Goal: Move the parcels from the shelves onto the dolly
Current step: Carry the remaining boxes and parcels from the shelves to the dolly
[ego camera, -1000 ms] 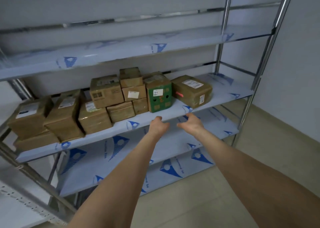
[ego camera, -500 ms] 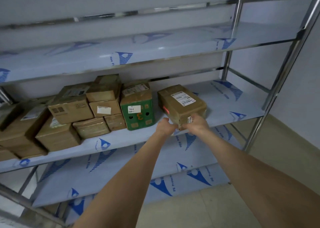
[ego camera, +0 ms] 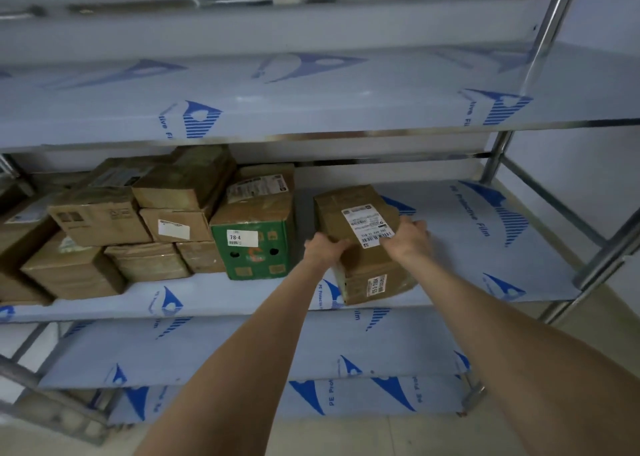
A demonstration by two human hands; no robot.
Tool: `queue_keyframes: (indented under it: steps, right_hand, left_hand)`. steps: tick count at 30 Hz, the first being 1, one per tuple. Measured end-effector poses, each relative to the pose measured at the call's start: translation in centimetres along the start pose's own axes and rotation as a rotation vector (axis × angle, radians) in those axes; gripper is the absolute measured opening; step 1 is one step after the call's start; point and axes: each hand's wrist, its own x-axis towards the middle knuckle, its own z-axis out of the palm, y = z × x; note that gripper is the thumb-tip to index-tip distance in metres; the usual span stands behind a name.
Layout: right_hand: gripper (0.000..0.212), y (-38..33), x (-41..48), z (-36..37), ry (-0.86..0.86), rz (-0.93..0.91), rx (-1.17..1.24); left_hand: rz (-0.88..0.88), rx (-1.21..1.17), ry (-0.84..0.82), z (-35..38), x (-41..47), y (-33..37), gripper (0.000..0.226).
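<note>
Two hands on one brown parcel [ego camera: 360, 258], at the near edge of the middle shelf [ego camera: 485, 248], right of the other boxes. The left hand [ego camera: 323, 248] curled over the parcel's left top edge. The right hand [ego camera: 405, 239] clasping its right side, thumb on the white label [ego camera: 365, 225] on top. Gripped from both sides, and skewed, one corner pointing near. Lifted clear of the shelf or resting on it: cannot tell. A second, smaller label on the near face.

Just left of it, across a narrow gap, a green box [ego camera: 254, 248] marked 78-4, upright, brown on top with a label there too. Further left, a stack [ego camera: 138, 223] of brown parcels, two and three high, running out of view at the left and slightly blurred.

All shelves sheathed in pale blue protective film printed with dark blue triangular logos. Above the middle one, the upper shelf [ego camera: 311, 102], its film glossy under the light. Below, two lower shelves [ego camera: 242, 348], likewise filmed. Shiny metal posts [ego camera: 550, 33] at the right, with cross rails running far, and a metal rail along the back. More metal framing at the near left, blurred.

Plain pale wall [ego camera: 606, 57] behind and to the right of the rack. Pale floor [ego camera: 346, 435] nearest, beneath two bare forearms reaching in from the near edge.
</note>
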Motion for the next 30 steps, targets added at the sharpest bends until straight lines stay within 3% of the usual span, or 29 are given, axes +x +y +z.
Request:
queue_keyframes:
  steps: [6,18,22,30]
  right_hand:
    - [0.066,0.3,1.2,0.1,-0.088,-0.061,-0.051]
    - [0.04,6.7,-0.8,-2.9,-0.202,-0.207,-0.204]
    - [0.039,8.2,-1.7,-2.1,-0.34,-0.187,-0.013]
    - [0.034,9.7,-2.1,-1.7,-0.484,-0.16,0.283]
  left_hand:
    - [-0.153,-0.035,-0.027,1.1,-2.6,0.0,0.059]
    - [-0.292,-0.05,0.113,5.0,-10.3,-2.4,0.058]
    - [-0.315,-0.094,0.141,6.7,-11.6,-3.0,0.06]
    - [-0.187,-0.257,0.316,8.1,-9.9,-2.5,0.041]
